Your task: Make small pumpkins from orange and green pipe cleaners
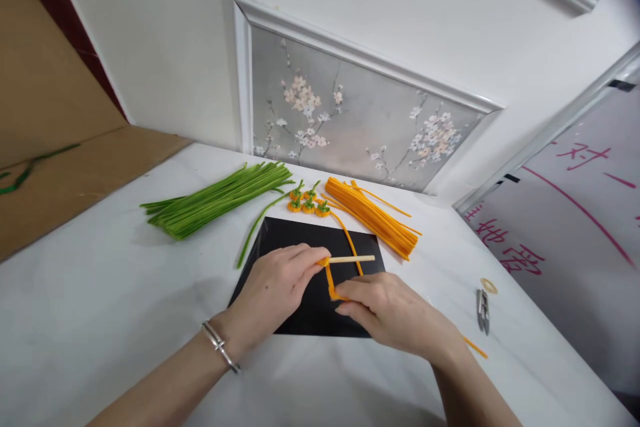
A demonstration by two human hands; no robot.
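Note:
My left hand [283, 280] is closed on a thin wooden stick [353, 259], which points to the right over a black mat [305, 320]. An orange pipe cleaner [330, 280] is wrapped at the stick's left end, by my left fingertips. Its length runs down to my right hand [387, 307], where thumb and fingers pinch it. Behind the mat sit several small orange pumpkin shapes [308, 205] with green tops. Another orange strand [350, 240] curves from them across the mat, passing behind the stick.
A bundle of green pipe cleaners [220, 200] lies at the back left, an orange bundle [373, 217] at the back right. Thread snips [483, 311] and a pale ring [489, 285] are on the right. The wall and a whiteboard [560, 213] bound the white table [125, 320].

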